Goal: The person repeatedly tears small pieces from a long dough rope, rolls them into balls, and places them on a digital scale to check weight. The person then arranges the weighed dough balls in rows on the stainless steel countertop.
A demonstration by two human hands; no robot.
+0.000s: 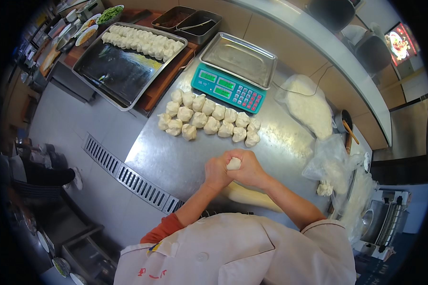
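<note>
My left hand [217,171] and my right hand [249,167] meet above the steel worktop, closed around a small lump of dough [233,164] that shows between them. Below them a long roll of dough [251,196] lies on the worktop, partly hidden by my forearms. Beyond my hands, several dough balls [211,125] sit in uneven rows. Behind these rows stands a teal digital scale [228,88] with a metal tray [239,58] on top. A large mass of dough [306,103] under clear plastic lies to the right.
A big black-based tray [123,76] holding shaped dough pieces is at the upper left, near two metal containers [199,26]. Plastic bags [326,160] with a dough scrap [324,188] lie at the right. A dough-rolling machine [387,221] stands lower right; another person [39,174] is at far left.
</note>
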